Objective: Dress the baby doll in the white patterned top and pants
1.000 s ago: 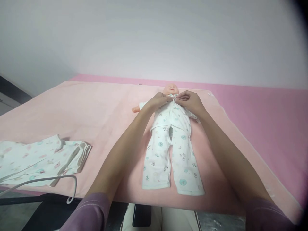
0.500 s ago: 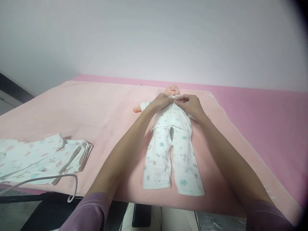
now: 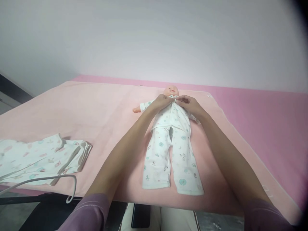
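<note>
A baby doll lies on its back on the pink cloth, head toward the wall, dressed in a white printed top and matching trousers. At the upper chest, my left hand pinches the front edge of the top near the collar. My right hand meets it from the other side, its thumb and fingertips closed on the same front opening. The small fastening between my fingertips is mostly hidden. One doll arm sticks out to the left in its sleeve.
Folded printed baby clothes lie at the left of the pink cloth. A white cable loops over the front left edge. A dark phone rests on my lap below the table edge. A pale wall stands behind.
Both hands stay at the top's front, fingertips shifting only slightly. The whole view has drifted a little, and more of the sleeve by my right wrist shows.
</note>
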A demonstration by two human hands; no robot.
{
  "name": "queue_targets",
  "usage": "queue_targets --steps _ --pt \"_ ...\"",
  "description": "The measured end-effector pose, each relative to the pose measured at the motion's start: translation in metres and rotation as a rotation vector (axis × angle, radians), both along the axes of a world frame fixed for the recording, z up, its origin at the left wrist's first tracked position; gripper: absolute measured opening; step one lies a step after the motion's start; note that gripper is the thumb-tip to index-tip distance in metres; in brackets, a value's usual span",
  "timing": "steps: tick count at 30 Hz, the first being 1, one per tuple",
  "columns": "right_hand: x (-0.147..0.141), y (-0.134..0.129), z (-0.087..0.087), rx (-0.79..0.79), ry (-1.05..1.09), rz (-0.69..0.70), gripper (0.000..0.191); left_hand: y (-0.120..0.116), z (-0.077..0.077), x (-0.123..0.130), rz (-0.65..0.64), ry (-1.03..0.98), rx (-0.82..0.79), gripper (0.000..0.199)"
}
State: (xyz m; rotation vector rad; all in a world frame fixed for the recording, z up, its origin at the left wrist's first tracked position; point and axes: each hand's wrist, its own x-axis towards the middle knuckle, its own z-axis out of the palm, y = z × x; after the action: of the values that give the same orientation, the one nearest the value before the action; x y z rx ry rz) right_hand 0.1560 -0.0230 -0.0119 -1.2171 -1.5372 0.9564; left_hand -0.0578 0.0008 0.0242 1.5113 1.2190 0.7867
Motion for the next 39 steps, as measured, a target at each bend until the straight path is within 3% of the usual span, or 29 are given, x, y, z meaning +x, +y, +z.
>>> queue_targets --steps 7,11,15,18,20,24,29,34,39 --pt "0.000 0.003 -0.004 -0.050 0.097 0.007 0.040 0.007 -0.004 -0.001 -0.028 -0.013 -0.040 0.029" --pt "-0.004 -0.002 0.003 -0.035 -0.035 -0.060 0.032 0.004 -0.004 0.001 -0.023 0.057 0.043 0.031" --pt "-0.012 -0.016 0.023 0.067 -0.304 -0.180 0.025 0.004 -0.002 -0.004 -0.031 0.110 0.094 0.028" --pt "-0.021 -0.034 0.046 0.077 -0.478 -0.183 0.022 0.008 0.000 -0.016 -0.098 0.128 0.075 0.022" --pt "-0.029 -0.049 0.062 0.013 -0.600 -0.125 0.024 0.011 0.002 -0.023 -0.146 0.126 0.054 0.027" --pt "-0.042 -0.073 0.082 -0.176 -0.920 0.119 0.035 0.015 0.003 -0.030 -0.198 0.145 0.053 0.040" --pt "-0.056 -0.087 0.075 -0.130 -1.195 0.148 0.049 0.015 0.001 -0.028 -0.219 0.192 0.079 0.038" --pt "-0.065 -0.092 0.066 0.076 -1.268 0.166 0.033 0.019 -0.008 -0.019 -0.171 0.166 0.139 0.030" --pt "-0.062 -0.092 0.069 0.098 -1.228 0.240 0.022 0.017 -0.011 -0.014 -0.157 0.118 0.144 0.024"
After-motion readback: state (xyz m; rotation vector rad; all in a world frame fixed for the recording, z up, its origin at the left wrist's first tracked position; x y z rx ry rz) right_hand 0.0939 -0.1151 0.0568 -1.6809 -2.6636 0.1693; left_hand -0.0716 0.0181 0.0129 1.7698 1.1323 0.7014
